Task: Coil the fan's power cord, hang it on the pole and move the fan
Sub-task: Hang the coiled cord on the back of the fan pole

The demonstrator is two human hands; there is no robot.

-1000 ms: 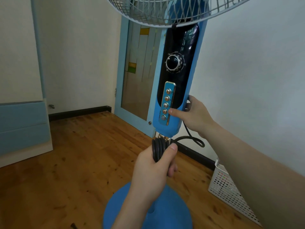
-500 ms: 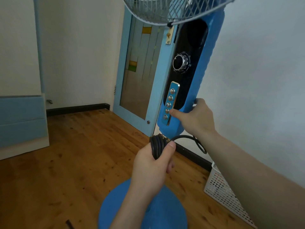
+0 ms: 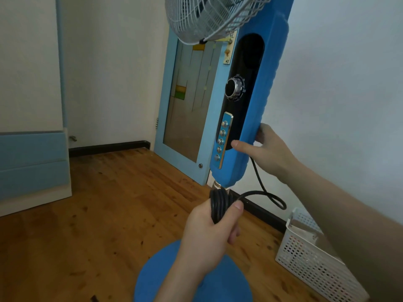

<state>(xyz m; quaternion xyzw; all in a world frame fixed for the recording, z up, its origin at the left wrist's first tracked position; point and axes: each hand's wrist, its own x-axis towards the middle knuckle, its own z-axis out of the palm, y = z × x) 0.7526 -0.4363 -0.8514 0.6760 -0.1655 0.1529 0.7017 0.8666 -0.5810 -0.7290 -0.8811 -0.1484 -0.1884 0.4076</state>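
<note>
Since a moment ago the fan's control column [image 3: 259, 101] has leaned further right, top toward the wall, and I've drawn nearer. At left stands the blue door [image 3: 187, 110]. My left hand [image 3: 209, 234] is wrapped tight round the pole, pinning the coiled cord [image 3: 219, 205] against it just under the column. A loose loop of cord trails right. My right hand [image 3: 270, 153] clasps the column's lower end, thumb in front. Coiling and hanging look finished; I judge the move is in hand. Next I must lift the base [image 3: 194, 280] clear, steering off the white basket [image 3: 314, 262].
</note>
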